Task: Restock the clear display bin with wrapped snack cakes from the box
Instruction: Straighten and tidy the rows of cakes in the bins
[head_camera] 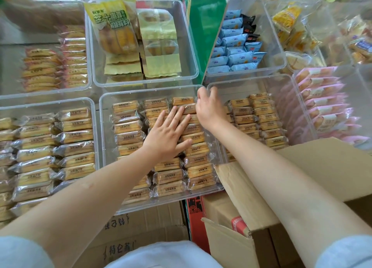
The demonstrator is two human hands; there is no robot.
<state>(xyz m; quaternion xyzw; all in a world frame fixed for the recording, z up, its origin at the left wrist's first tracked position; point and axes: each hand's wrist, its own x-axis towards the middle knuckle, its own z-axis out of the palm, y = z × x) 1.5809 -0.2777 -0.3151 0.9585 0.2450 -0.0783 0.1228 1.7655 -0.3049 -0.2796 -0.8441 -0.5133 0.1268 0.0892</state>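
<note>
1. Clear rectangular plastic display bin (104, 106) at centre, packed with three columns of golden snack cakes in clear wrappers (128, 124).
2. Left hand (169, 134) laid flat, palm down, on the middle and right columns; fingers (177, 116) spread wide and straight, gripping nothing.
3. Right hand (209, 110) at the bin's far right corner, fingers (203, 92) curled down onto the top cakes of the right column; whether pinching a cake or only pressing, cannot tell.
4. Open brown cardboard box (322, 167) at lower right, just beside the bin, under the right forearm; contents mostly hidden.
5. More clear bins all around: same golden cakes left (50, 147) and right (259, 114), blue packets (235, 52) and pink-wrapped cakes (324, 102) beyond.
6. Printed cardboard carton (145, 227) below the bin's near edge.
</note>
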